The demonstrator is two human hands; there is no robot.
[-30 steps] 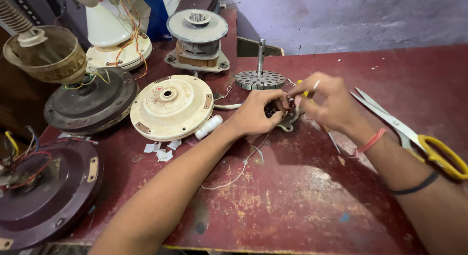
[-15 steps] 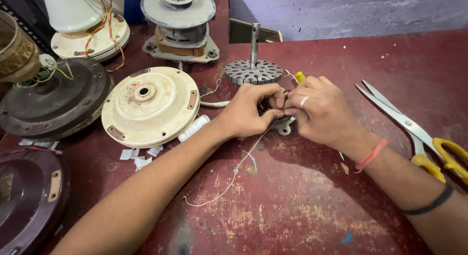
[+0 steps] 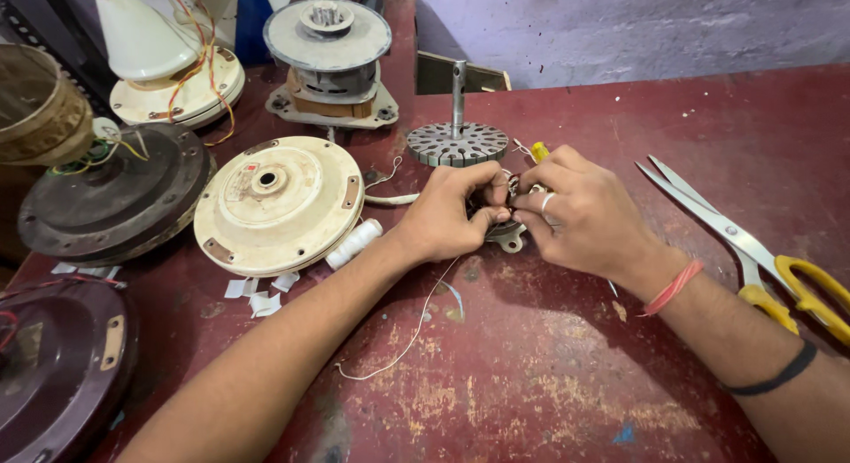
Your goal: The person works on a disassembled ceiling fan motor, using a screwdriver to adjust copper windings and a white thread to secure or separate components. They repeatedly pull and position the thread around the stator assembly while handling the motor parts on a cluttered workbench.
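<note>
Hands meet just right of the middle of the frame: the left hand (image 3: 452, 211) and the right hand (image 3: 580, 211) are pressed close together, fingertips pinching a small metal motor part (image 3: 509, 237) that rests on the red bench (image 3: 549, 383), mostly hidden beneath them. Compared with a second ago the hands have drawn tighter over the part and the view has moved in closer; the part itself has stayed in the same spot, which suggests fine work at the fingertips rather than any shifting of pieces. A thin white thread (image 3: 403, 343) trails from under the left hand toward the lower middle of the frame, lying slack on the bench. Just above the hands stands a slotted rotor on its shaft (image 3: 457, 142), near enough to be brushed by the knuckles. Left of centre lies a cream round fan cover (image 3: 279, 202) with a white tube (image 3: 354, 243) beside its edge and paper scraps (image 3: 261, 295) below it. Scissors with yellow handles (image 3: 753, 250) lie at the right edge, apart from the right wrist. Dark fan housings (image 3: 115, 197) crowd the left. Open bench shows in the lower middle and upper right.
</note>
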